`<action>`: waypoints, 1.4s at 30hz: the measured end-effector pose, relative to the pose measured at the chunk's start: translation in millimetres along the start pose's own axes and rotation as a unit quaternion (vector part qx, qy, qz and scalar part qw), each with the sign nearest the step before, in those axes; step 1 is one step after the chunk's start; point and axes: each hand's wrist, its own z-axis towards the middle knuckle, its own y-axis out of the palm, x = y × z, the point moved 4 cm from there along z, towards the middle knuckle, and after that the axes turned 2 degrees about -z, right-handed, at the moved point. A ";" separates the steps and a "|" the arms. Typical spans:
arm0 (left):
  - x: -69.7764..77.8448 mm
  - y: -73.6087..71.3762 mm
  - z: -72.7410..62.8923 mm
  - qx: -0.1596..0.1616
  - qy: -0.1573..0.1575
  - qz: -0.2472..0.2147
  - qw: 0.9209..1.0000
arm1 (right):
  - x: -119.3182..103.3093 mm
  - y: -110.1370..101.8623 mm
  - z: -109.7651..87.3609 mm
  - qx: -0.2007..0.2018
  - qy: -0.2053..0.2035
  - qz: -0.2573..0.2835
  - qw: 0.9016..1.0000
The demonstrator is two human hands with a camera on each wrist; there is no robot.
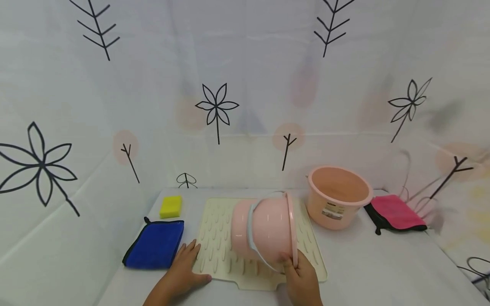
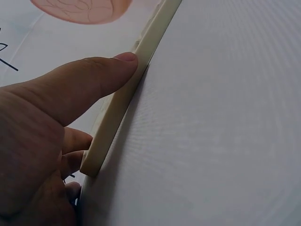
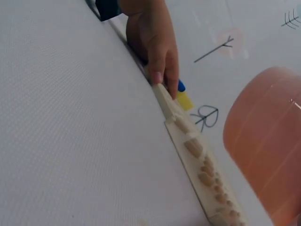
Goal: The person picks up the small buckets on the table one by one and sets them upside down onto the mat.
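Note:
My right hand [image 1: 302, 276] grips the rim of a small pink bucket [image 1: 268, 227], thumb on its outer side. The bucket lies tipped over above a cream ribbed mat [image 1: 210, 244], its mouth facing right and its base left. A pale handle [image 1: 250, 231] loops round its side. At the mat's near left corner rests my left hand [image 1: 181, 272], fingers spread along the left side and thumb against the front edge. The left wrist view shows that thumb [image 2: 103, 75] on the mat's edge. Part of the bucket [image 3: 268, 141] fills the right of the right wrist view.
A larger peach bucket [image 1: 319, 206] stands upright behind the mat's right side. Beside it lies a pink cloth [image 1: 398, 211] with black trim. On the left are a blue cloth [image 1: 155, 246] and a yellow sponge [image 1: 170, 207]. A patterned white curtain [image 1: 245, 161] hangs behind the table.

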 end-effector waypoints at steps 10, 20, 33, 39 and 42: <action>2.5 -1.4 0.2 -0.012 0.003 0.010 1.000 | 3.7 -0.1 -4.1 -0.003 0.052 0.024 0.998; 32.7 -20.2 -5.9 0.041 0.009 -0.060 0.997 | 7.4 1.6 -7.6 0.007 0.053 0.021 0.998; 87.7 -13.5 5.6 -0.038 0.189 -0.288 0.938 | 10.1 1.5 -8.7 0.000 0.046 -0.001 0.999; 94.9 4.9 6.5 -0.080 0.214 -0.361 0.904 | 6.6 3.6 -10.2 -0.003 0.020 0.019 1.000; 96.1 11.1 5.9 -0.101 0.218 -0.385 0.891 | 5.7 3.7 -11.3 -0.005 0.008 0.033 0.999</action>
